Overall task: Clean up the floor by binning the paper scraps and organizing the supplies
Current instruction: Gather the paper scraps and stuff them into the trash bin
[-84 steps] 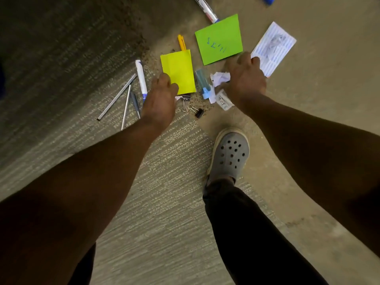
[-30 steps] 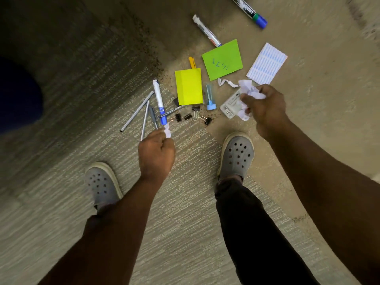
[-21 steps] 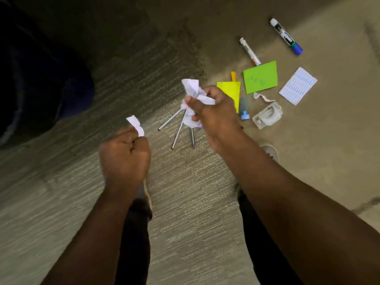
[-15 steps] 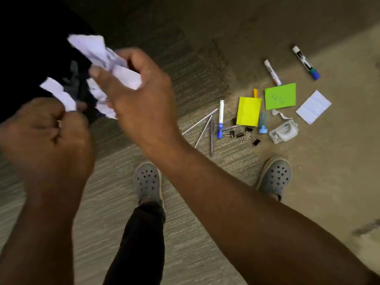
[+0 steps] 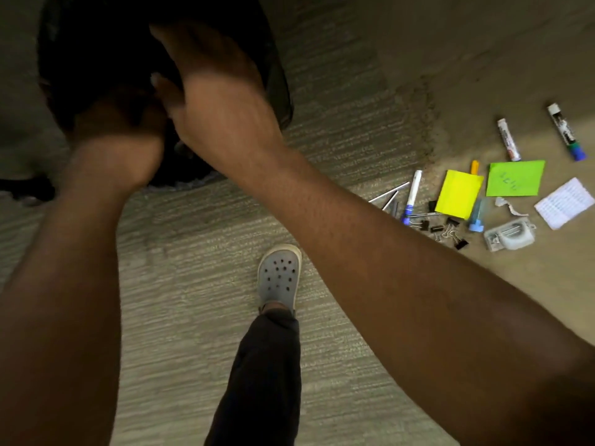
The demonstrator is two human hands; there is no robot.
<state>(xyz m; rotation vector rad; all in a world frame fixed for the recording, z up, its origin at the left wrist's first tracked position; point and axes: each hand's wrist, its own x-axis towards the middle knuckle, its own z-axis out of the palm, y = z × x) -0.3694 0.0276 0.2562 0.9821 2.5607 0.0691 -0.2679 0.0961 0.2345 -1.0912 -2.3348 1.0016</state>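
Head view looks down over both arms to a dark bin (image 5: 277, 91), and I'll place everything from that bin. Nearest me is a grey clog (image 5: 279, 278) on the carpet, on my side of the bin. What could go wrong: both hands are blurred with motion right at the bin's mouth, and if paper is let go while a hand is crossing the rim rather than over the opening, a light scrap could drift out and land on the carpet beside the bin, where it is easy to miss. The left hand (image 5: 119, 127) sits at the bin's near edge with its fingers curled in like a loose fist; whether it holds paper I cannot tell, for no scrap shows. The right hand (image 5: 219, 91) is over the opening, fingers (image 5: 170, 40) spread loosely and reaching in, and nothing white shows in it, so I judge it has let go, though the blur leaves some doubt. Far to the right of the bin the rest waits: pens (image 5: 389, 196), binder clips (image 5: 446, 228), a yellow note (image 5: 458, 194), a green note (image 5: 515, 178), a torn paper strip (image 5: 510, 206), a lined slip (image 5: 565, 202) and two markers (image 5: 508, 140). That torn strip is small and could be overlooked among the supplies.
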